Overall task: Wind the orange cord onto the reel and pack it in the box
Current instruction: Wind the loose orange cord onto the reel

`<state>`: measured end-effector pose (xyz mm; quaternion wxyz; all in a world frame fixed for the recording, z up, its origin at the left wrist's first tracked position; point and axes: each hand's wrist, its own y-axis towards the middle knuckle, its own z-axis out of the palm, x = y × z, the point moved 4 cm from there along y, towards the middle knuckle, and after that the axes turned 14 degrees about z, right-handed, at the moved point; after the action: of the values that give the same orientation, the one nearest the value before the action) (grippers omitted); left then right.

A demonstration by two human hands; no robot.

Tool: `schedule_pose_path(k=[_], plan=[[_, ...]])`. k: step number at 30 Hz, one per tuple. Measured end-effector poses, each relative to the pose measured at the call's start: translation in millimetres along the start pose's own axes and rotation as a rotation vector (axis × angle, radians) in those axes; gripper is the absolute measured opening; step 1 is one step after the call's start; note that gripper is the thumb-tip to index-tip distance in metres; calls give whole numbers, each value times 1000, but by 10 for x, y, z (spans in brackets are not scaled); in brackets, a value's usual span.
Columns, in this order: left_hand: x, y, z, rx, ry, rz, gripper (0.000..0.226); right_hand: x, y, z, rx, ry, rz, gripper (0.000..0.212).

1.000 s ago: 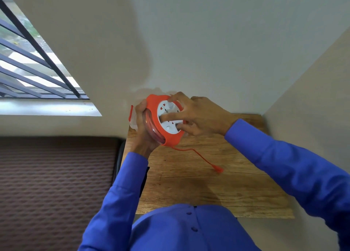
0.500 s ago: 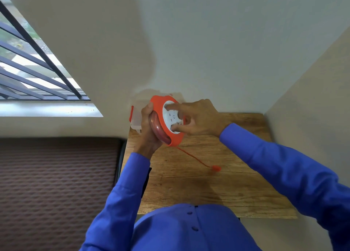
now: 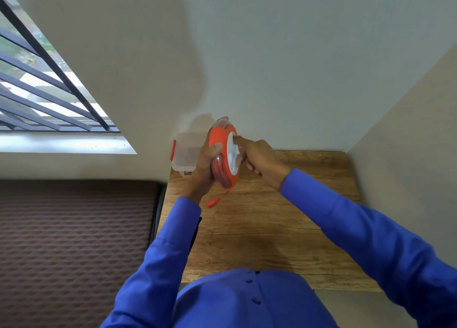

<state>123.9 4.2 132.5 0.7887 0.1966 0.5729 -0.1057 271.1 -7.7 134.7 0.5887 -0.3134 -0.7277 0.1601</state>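
L hand (image 3: 206, 165) fingers clamp reel (image 3: 223, 154) rim, R hand (image 3: 262, 160) fingers grip its white face.

Orange reel (image 3: 223, 154) held upright and edge-on above the wooden table (image 3: 272, 228), white socket face turned toward the right. Left hand (image 3: 205, 167) wrapped round the reel's rim, thumb pressed on the orange edge — coils of orange cord (image 3: 218, 173) visible through the clear side. Right hand (image 3: 262, 159) against the white face, a finger on its centre. Short tail of cord hanging below the reel, ending in an orange plug (image 3: 213, 202) just above the tabletop. Clear plastic box (image 3: 184, 158) with an orange latch behind the left hand, at the table's far left corner against the wall. Blue sleeves on both arms.
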Motion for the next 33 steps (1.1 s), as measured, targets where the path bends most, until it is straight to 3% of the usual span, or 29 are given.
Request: schedule_pose_path(k=[2, 5, 8, 10, 15, 19, 22, 25, 27, 30, 33], plan=[[37, -11, -5, 31, -1, 1, 106, -24, 5, -4, 71, -42, 33, 63], [50, -35, 33, 11, -116, -30, 89, 11, -26, -40, -184, -354, -207, 68], [45, -19, 65, -73, -266, -45, 110, 74, -118, -77, -398, -571, -554, 42], [12, 5, 63, -111, -307, -24, 124, 71, -195, -101, -360, -589, -723, 17], [-44, -2, 73, -125, -427, -77, 116, -59, -209, -138, -170, -790, -922, 43], [11, -42, 36, -107, -448, -132, 86, -76, -240, -135, -204, -1058, -1060, 50], [25, -61, 81, -70, -461, -144, 89, 5, -251, -153, -247, -1029, -1020, 56], [75, -53, 78, -92, -422, -112, 75, 57, -219, -189, -244, -774, -851, 61], [109, -7, 60, -99, -375, -78, 81, 29, -151, -193, -196, -543, -668, 58], [179, 64, 2, -116, -299, -81, 107, -12, -50, -140, -104, -338, -485, 50], [336, 98, -71, -84, -258, -69, 95, -42, -26, -97, -23, -255, -403, 52]])
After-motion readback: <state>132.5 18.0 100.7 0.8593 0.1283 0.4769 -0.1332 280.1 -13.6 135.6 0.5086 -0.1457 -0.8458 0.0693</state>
